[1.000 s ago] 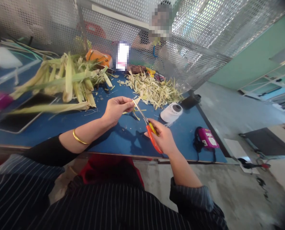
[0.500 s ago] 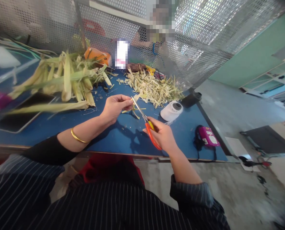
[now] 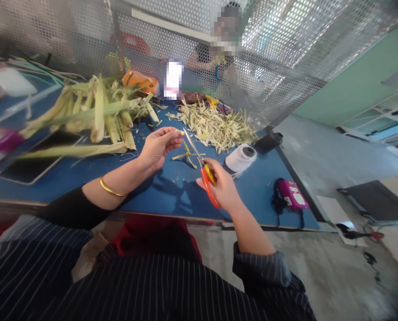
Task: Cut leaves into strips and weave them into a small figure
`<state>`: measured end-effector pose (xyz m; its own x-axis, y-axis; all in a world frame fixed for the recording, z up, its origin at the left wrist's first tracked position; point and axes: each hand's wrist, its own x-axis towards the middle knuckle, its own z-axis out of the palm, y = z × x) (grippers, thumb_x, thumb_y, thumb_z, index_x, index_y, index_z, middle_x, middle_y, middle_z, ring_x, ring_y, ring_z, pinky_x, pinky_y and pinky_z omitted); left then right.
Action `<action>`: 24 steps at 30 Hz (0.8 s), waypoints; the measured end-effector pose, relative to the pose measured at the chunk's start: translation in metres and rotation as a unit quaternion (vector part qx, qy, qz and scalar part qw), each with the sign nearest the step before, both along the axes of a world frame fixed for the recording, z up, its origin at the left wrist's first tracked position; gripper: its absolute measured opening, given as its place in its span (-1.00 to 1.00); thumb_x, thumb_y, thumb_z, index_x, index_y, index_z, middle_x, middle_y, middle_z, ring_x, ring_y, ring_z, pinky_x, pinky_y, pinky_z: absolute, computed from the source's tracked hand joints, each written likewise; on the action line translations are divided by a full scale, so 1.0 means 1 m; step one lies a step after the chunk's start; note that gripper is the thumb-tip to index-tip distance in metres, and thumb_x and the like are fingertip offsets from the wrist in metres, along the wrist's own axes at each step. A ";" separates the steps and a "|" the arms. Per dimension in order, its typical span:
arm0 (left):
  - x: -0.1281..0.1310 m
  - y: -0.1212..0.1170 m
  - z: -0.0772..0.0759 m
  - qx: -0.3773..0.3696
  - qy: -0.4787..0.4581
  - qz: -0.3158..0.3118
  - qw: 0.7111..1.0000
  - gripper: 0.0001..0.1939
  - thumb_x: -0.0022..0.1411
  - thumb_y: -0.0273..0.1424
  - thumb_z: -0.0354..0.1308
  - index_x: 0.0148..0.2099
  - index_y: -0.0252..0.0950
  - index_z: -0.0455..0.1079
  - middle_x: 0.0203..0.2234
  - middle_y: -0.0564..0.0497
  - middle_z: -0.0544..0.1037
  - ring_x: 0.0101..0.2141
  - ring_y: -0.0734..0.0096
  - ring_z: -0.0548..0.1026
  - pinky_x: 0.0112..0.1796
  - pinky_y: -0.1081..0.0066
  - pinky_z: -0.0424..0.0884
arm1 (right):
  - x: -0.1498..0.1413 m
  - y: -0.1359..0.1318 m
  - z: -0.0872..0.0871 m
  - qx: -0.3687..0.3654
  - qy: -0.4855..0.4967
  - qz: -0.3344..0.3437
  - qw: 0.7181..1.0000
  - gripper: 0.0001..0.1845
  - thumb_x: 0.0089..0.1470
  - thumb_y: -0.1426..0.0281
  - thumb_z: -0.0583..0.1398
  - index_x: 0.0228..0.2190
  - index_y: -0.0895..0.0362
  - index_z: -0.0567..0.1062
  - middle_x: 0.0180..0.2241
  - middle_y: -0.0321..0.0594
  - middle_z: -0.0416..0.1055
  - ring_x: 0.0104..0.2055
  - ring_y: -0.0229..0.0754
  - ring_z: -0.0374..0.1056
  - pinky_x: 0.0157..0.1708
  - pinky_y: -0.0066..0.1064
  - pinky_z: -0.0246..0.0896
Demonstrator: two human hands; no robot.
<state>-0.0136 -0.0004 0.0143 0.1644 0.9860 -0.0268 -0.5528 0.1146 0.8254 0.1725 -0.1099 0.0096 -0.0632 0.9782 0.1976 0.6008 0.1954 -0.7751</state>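
My left hand [image 3: 159,146] is closed in a pinch on a small pale piece of husk [image 3: 181,133], its tip poking out past the fingertips. My right hand [image 3: 224,185] grips scissors [image 3: 205,176] with orange and yellow handles. Their blades point up and left, and the tips are close beside the pinched piece. Below the blades, a few narrow green strips [image 3: 187,156] lie crossed on the blue table [image 3: 172,196]. Just beyond the scissors spreads a heap of cut husk bits [image 3: 217,127].
Long pale-green husks [image 3: 98,109] are stacked on the left, partly over a dark flat panel [image 3: 35,162]. A white thread cone [image 3: 237,158], a black spool [image 3: 269,139] and a purple box [image 3: 294,195] stand right. A lit phone [image 3: 174,78] leans by the perforated screen; a person sits behind it.
The piece at my left fingertips looks smaller now. My right hand has shifted slightly left with the scissors. The crossed strips below show more fully, and the whole view has moved a little.
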 end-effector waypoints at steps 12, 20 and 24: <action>0.005 -0.011 0.011 -0.161 -0.118 -0.042 0.979 -0.88 0.21 -0.58 0.11 -0.36 -0.44 0.46 -0.51 0.02 0.57 -0.53 0.62 0.50 -0.39 0.59 0.47 | -0.025 0.001 -0.010 0.152 -0.259 -0.120 0.946 -0.38 0.04 0.00 0.16 0.02 0.11 0.34 -0.28 -0.12 0.40 -0.35 -0.11 0.37 -0.37 -0.33 0.21; 0.006 -0.012 0.008 -0.156 -0.132 -0.062 0.977 -0.87 0.19 -0.58 0.12 -0.39 -0.41 0.45 -0.56 0.04 0.54 -0.54 0.61 0.49 -0.42 0.59 0.46 | -0.027 0.002 -0.011 0.141 -0.277 -0.112 0.944 -0.40 0.09 0.05 0.15 0.07 0.12 0.29 -0.24 -0.10 0.40 -0.36 -0.11 0.38 -0.41 -0.35 0.19; 0.006 -0.012 0.006 -0.150 -0.137 -0.064 0.977 -0.87 0.19 -0.57 0.13 -0.41 -0.39 0.44 -0.57 0.04 0.53 -0.54 0.61 0.49 -0.43 0.59 0.46 | -0.028 0.000 -0.010 0.143 -0.281 -0.114 0.942 -0.37 0.10 0.02 0.12 0.08 0.14 0.29 -0.24 -0.09 0.41 -0.38 -0.12 0.38 -0.42 -0.36 0.18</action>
